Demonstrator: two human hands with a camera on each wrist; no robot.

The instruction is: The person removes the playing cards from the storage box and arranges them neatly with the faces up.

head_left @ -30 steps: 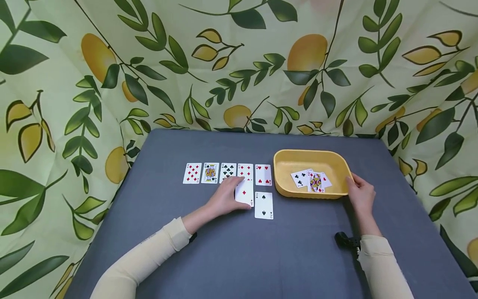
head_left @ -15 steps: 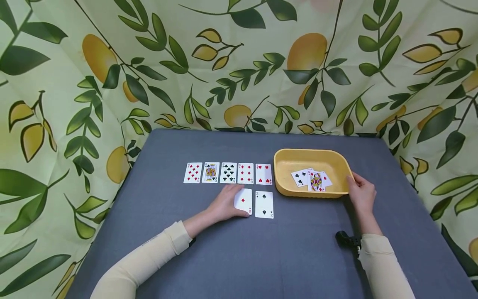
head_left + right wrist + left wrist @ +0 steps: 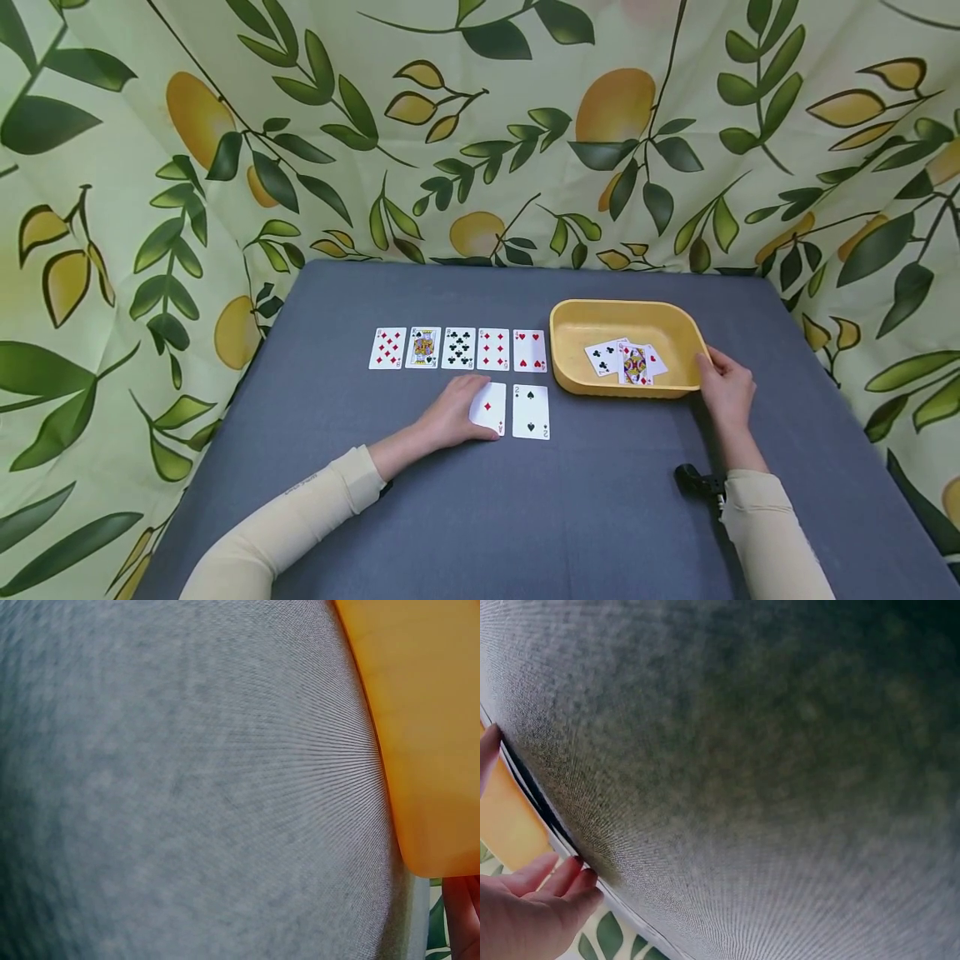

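My left hand (image 3: 453, 412) pinches the ace of diamonds (image 3: 487, 408) by its ends, thumb at the near edge and fingers at the far one. In the left wrist view, the left fingers (image 3: 570, 877) show low at the tablecloth. Just right of the ace lies the two of spades (image 3: 531, 412), face up. My right hand (image 3: 726, 390) grips the right end of a yellow plastic basket (image 3: 600, 310); in the right wrist view, the basket's side wall (image 3: 427, 742) fills the right, mostly hiding that hand. Several face-up cards overlap inside it, a face card (image 3: 634, 363) among them.
Behind the ace runs a row of several face-up playing cards, from a diamond card (image 3: 387, 348) and a king (image 3: 423, 347) to a heart card (image 3: 529, 351) beside the basket. A grey-blue cloth (image 3: 570, 517) covers the table. A leaf-and-fruit patterned curtain (image 3: 510, 125) hangs behind.
My left hand has drawn the ace of diamonds toward me, off the row card it overlapped, level with the two of spades. The right hand and basket stay put.
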